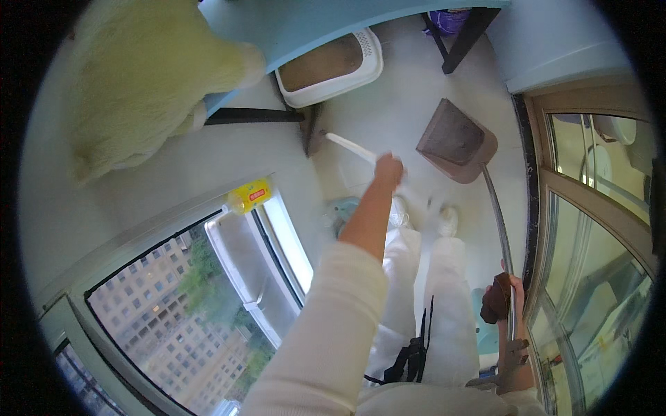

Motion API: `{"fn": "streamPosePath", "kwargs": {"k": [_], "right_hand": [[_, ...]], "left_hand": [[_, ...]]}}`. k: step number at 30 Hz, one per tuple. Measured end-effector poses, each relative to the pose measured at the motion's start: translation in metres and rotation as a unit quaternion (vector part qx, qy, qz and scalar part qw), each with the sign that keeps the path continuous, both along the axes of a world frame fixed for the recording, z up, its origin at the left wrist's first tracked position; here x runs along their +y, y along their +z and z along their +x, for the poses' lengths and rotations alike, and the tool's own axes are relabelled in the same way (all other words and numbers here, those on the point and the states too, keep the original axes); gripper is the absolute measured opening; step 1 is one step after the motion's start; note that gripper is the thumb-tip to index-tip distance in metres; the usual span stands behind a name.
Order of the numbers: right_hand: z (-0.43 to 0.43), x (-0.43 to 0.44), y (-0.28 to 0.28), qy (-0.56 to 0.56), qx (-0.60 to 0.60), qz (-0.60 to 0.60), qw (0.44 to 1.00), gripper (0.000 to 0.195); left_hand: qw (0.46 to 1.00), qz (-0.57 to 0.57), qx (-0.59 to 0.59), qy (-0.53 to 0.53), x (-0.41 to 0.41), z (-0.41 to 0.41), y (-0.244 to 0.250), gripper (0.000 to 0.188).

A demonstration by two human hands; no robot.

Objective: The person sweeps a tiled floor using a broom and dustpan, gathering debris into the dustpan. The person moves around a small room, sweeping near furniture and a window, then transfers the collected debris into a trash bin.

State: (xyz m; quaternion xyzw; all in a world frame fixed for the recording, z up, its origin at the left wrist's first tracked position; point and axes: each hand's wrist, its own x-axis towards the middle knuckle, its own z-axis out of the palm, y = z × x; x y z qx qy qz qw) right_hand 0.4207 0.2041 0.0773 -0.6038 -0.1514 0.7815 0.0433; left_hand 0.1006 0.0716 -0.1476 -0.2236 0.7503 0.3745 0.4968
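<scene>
My left hand (389, 170) reaches forward and is closed around a white stick-like handle (351, 145). The handle's far end lies close to a dark table leg (312, 132); what it ends in cannot be made out. At the lower right, my right hand (515, 291) grips the metal pole of a long-handled dustpan (452, 140). A dark brown piece (497, 299), of a kind I cannot tell, sits against the pole at that hand. The brown-pink pan is ahead of my feet, over the pale floor, its wide edge turned to the left.
A white litter tray (333, 93) with brown filling stands under a light-blue table (312, 26). A yellow plush toy (156, 78) rests at the table's left. On the window ledge lies a yellow-labelled bottle (250, 195). Framed glass doors (588, 234) border the right side.
</scene>
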Motion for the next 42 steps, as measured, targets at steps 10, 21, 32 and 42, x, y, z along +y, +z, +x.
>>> {"fn": "streamPosePath", "kwargs": {"k": [10, 21, 32, 42], "right_hand": [[-0.019, 0.014, 0.003, -0.028, -0.074, 0.030, 0.996, 0.038], [-0.011, 0.014, -0.002, -0.017, -0.050, 0.012, 0.999, 0.028], [0.025, 0.029, -0.016, -0.031, 0.106, -0.062, 0.992, 0.022], [0.036, 0.027, -0.016, -0.048, -0.047, 0.008, 0.998, 0.027]], "left_hand": [[0.992, -0.016, 0.062, 0.106, -0.122, 0.064, 0.102, 0.048], [0.962, -0.119, 0.134, -0.205, -0.031, 0.107, 0.005, 0.072], [0.991, -0.089, 0.049, -0.091, -0.077, 0.104, 0.113, 0.063], [0.984, -0.070, 0.118, -0.112, -0.050, 0.092, 0.014, 0.069]]}}
